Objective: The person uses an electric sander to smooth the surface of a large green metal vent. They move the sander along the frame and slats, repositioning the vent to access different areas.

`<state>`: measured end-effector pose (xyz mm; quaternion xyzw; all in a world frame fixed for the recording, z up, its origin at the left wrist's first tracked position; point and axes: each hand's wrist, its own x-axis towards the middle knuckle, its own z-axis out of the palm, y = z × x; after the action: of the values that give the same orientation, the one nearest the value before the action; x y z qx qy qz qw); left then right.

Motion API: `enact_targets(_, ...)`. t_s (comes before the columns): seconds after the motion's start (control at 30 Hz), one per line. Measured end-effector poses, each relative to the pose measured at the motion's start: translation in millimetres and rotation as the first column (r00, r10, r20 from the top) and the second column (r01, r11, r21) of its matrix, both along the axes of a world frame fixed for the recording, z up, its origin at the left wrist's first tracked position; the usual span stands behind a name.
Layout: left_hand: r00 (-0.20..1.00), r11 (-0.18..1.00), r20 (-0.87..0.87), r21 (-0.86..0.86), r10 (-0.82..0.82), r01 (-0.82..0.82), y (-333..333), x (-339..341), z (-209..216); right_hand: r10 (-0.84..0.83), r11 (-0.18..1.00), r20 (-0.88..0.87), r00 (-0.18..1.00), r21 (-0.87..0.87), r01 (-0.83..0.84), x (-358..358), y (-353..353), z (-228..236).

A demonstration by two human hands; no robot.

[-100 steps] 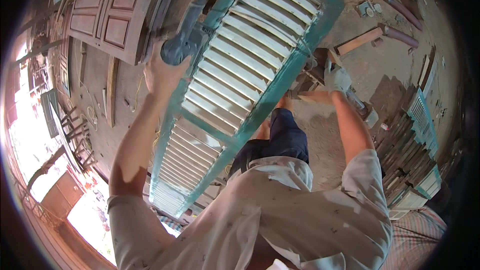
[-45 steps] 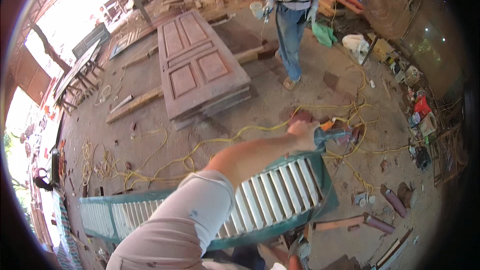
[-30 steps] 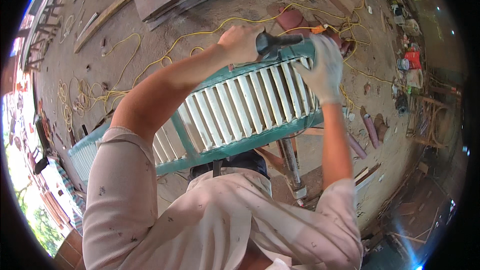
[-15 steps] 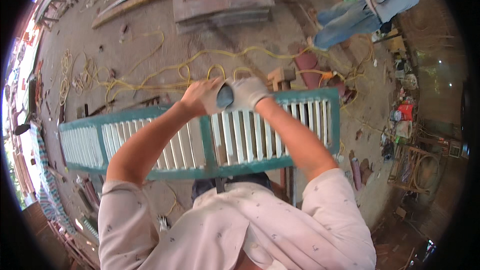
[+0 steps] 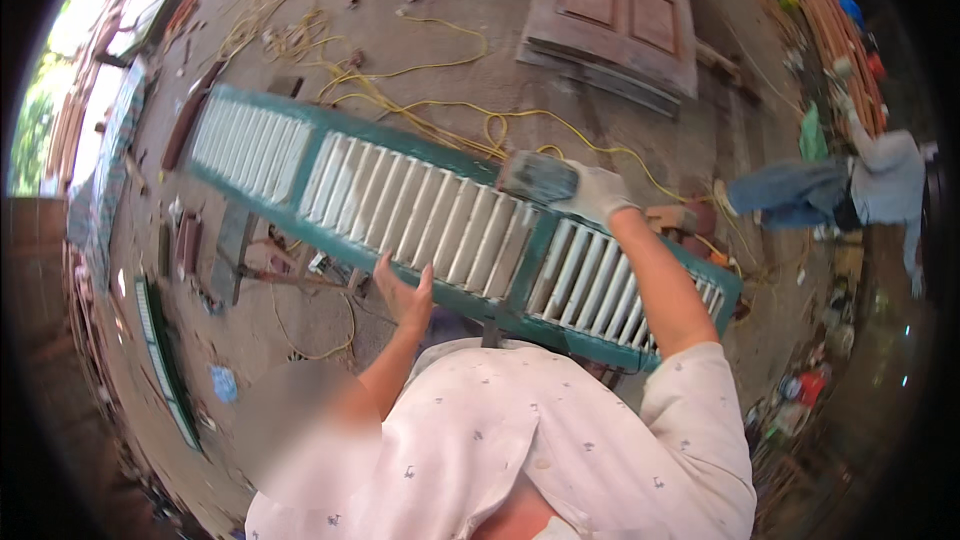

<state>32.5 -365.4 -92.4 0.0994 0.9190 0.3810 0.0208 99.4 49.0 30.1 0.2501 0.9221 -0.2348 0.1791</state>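
A long louvred shutter [image 5: 530, 265] with a green frame and whitish slats lies across in front of me, tilted down toward the right. My right hand [image 5: 597, 192], in a pale glove, grips a dusty blue-grey pad [image 5: 540, 177] at the far long rail of the shutter. The pad looks like a sanding pad, but its underside is hidden. My left hand [image 5: 404, 295] is at the near rail, thumb and fingers apart, holding nothing. Whether it touches the rail I cannot tell.
Beyond the shutter, yellow cords [image 5: 470, 105] trail over the floor. Stacked brown panelled doors [image 5: 610, 25] lie at the back. A person [image 5: 880, 180] in jeans is at the far right. A wooden block [image 5: 670, 218] sits by the far rail; another green shutter [image 5: 165, 365] lies at left.
My hands have parted: the left came back to the near rail and opened, while the right keeps the pad at the far rail. The view has turned, so the shutter now slants.
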Motion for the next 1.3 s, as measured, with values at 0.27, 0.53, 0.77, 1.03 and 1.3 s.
enact_targets(0.27,0.463,0.695,0.846,0.168,0.262,-0.700,-77,5,-83,-0.001,0.995,0.099,0.995,0.100,-0.009,-15,-9,-4)
enact_targets(0.53,0.232,0.385,0.794,-0.003,0.562,-0.923,-6,-93,-82,-0.004,0.995,0.000,1.000,0.099,0.004,-121,-76,-18)
enact_targets(0.77,0.097,0.388,0.693,-0.277,0.714,-0.879,-9,-100,-60,0.088,0.995,-0.019,0.996,0.058,-0.087,-248,-138,-16)
enact_targets(1.03,0.046,0.392,0.811,-0.231,0.583,-0.890,7,-103,-23,0.054,0.998,-0.022,0.998,0.015,-0.054,-258,-138,-24)
enact_targets(1.3,0.104,0.451,0.726,-0.303,0.680,-0.839,10,-105,-32,0.061,0.990,0.087,0.994,0.121,-0.071,-151,-90,-10)
